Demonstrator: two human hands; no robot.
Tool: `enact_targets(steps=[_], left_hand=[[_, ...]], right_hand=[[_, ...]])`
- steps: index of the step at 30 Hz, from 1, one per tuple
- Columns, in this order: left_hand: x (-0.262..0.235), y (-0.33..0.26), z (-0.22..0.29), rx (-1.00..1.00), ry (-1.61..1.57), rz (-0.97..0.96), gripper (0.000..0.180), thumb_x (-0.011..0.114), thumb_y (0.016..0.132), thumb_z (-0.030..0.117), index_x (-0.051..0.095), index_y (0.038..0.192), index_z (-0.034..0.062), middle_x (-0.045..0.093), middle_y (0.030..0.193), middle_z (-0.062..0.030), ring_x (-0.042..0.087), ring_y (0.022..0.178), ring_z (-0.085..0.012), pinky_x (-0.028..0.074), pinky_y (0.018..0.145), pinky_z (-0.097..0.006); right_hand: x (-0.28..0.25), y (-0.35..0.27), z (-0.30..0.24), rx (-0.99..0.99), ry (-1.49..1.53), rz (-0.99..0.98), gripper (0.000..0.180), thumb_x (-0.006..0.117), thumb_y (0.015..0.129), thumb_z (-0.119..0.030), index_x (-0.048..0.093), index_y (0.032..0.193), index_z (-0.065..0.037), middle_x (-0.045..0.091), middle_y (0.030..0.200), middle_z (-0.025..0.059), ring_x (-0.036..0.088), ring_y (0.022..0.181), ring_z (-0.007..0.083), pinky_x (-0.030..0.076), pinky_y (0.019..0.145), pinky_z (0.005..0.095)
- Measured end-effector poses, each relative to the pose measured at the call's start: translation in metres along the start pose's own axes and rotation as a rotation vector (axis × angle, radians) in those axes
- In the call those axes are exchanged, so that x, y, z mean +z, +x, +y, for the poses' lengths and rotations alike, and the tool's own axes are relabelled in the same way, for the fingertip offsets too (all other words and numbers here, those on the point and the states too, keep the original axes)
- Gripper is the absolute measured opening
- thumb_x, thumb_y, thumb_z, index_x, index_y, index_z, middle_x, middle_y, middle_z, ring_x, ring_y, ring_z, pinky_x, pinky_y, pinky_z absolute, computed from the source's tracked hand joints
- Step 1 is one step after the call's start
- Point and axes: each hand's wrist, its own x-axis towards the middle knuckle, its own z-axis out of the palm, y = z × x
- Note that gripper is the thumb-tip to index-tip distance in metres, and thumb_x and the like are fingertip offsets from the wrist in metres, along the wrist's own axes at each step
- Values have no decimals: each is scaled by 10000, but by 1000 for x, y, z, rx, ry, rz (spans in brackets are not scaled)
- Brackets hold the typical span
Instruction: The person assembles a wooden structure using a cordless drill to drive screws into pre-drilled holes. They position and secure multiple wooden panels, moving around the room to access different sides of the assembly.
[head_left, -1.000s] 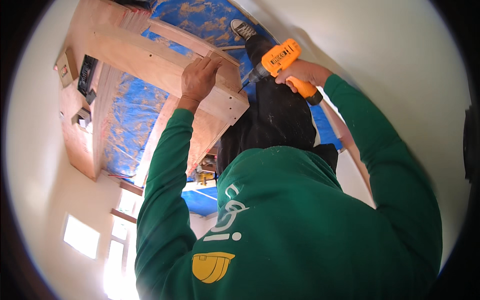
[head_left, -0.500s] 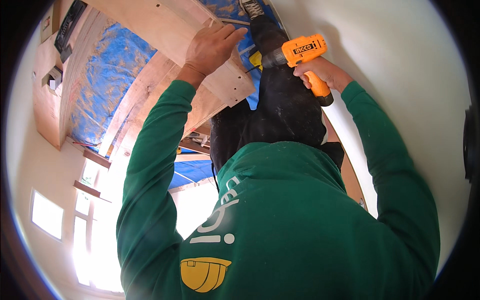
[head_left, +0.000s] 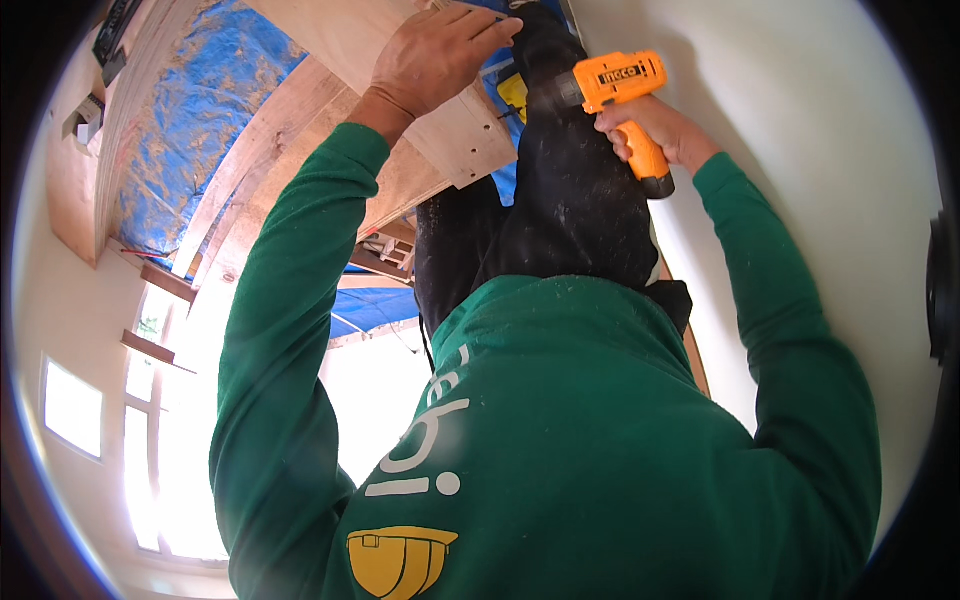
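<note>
My left hand (head_left: 435, 55) presses flat on the top of a pale wooden board (head_left: 455, 145) near its end. My right hand (head_left: 665, 130) grips the handle of an orange cordless drill (head_left: 615, 80). The drill's dark chuck points left at the board's end, just beside my left fingers. My green sleeves and sweatshirt (head_left: 600, 430) fill the lower picture, and my dark trousers (head_left: 570, 200) hang below the drill. The drill's bit is hidden against the trousers.
More timber planks (head_left: 260, 190) and a blue tarpaulin (head_left: 195, 110) lie under the board on the left. A white wall (head_left: 810, 130) runs along the right. Bright windows (head_left: 75, 405) glow at lower left. A small ladder-like frame (head_left: 385, 250) shows below the board.
Both hands have shifted up and right in the view. The drill's tip has come closer to the board's end beside my left hand. The board reaches higher in the picture.
</note>
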Motion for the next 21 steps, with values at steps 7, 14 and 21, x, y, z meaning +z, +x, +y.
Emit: enact_targets(steps=[7,14,21], left_hand=[[-18,13,7,-6,-91,-15,382,747,891,113,724,1272,126,660,935,-27,669,858,-235,552,742,-385],[-24,25,7,-28,-172,35,361,739,885,104,719,1243,70,694,998,-90,681,917,-289,557,808,-416],[-3,7,2,-20,-240,1,308,676,960,139,722,1260,91,736,1110,-91,705,1046,-297,565,903,-422]], right_hand=[[-2,0,-6,46,-39,-11,359,812,842,-178,673,1141,-36,643,704,39,618,536,143,543,556,302],[-1,-4,-11,22,-79,-32,377,826,833,-204,679,1138,-38,657,714,45,634,542,150,559,570,304],[-13,3,-7,-36,-119,-115,348,808,880,-179,682,1162,-20,673,743,42,646,559,142,550,570,302]])
